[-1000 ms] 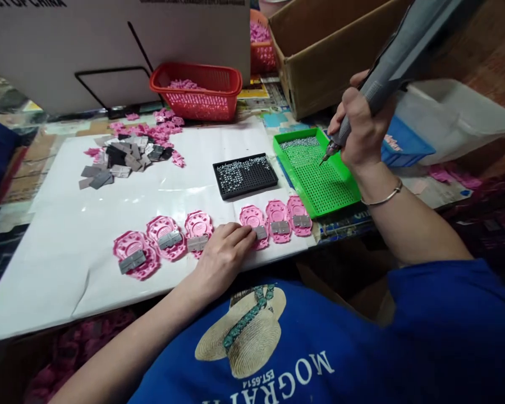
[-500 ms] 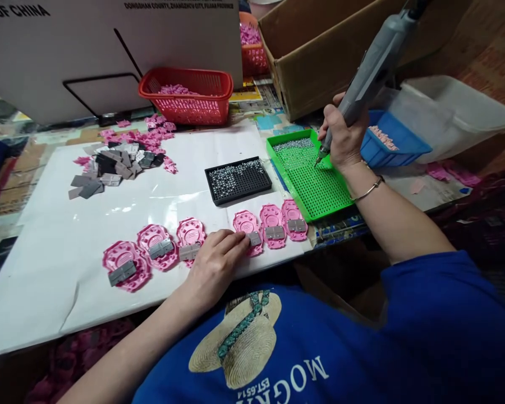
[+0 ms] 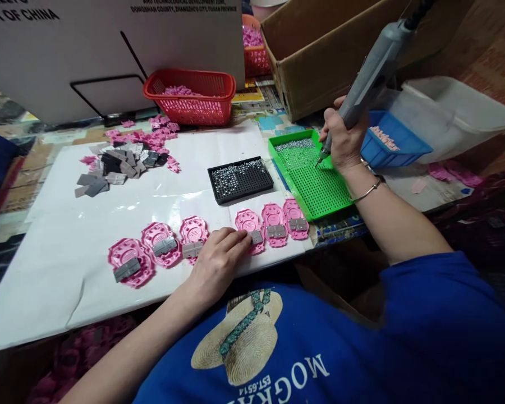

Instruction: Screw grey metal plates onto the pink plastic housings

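My right hand (image 3: 344, 134) is wrapped around a grey electric screwdriver (image 3: 366, 78). Its bit points down over the green perforated tray (image 3: 326, 196), which has small silver screws at its far end. My left hand (image 3: 219, 258) lies palm down with its fingers stretched to the right. Its fingertips touch the grey plate (image 3: 256, 237) on a pink plastic part (image 3: 247, 220); what lies under the palm is hidden. Two more pink parts (image 3: 273, 216) stand to the right in the row, and several, such as this one (image 3: 130, 252), to the left, each with a grey plate.
A black perforated tray (image 3: 246, 188) of screws sits mid-table. Loose grey plates (image 3: 118, 163) and small pink pieces (image 3: 138, 138) are heaped at the left. Behind stand a red basket (image 3: 193, 112) and a cardboard box (image 3: 307, 84); a blue bin (image 3: 395, 151) is at the right.
The whole view has shifted slightly, so the table things sit a little further right. Both hands hold nearly the same pose, the screwdriver bit still over the green tray.
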### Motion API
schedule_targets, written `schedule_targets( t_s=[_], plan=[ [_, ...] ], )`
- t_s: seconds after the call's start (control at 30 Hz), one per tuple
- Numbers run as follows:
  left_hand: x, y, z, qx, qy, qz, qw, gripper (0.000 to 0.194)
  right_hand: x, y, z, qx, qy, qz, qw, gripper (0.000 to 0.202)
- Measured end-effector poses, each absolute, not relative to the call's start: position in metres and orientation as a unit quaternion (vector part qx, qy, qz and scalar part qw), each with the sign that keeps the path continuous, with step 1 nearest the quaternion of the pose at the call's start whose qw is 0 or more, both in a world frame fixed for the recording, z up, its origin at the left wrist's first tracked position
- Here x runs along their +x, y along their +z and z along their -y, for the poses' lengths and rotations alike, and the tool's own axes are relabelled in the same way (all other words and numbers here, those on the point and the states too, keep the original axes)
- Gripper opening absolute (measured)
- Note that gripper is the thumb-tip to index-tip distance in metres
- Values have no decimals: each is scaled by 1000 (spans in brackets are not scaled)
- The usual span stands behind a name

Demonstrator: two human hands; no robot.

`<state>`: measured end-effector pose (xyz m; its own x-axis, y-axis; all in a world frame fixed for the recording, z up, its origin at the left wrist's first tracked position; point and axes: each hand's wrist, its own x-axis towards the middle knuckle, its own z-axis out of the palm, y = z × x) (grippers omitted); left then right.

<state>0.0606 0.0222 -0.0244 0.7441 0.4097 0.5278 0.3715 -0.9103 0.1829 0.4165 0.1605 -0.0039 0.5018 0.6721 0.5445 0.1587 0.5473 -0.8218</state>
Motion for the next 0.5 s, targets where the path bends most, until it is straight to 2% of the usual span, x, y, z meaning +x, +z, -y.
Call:
schedule_targets(
  t_s=[0.5],
  plan=[
    [60,-26,-23,932,292,-211,33,20,414,-5,-164,-444,154,459,754,48]
  ],
)
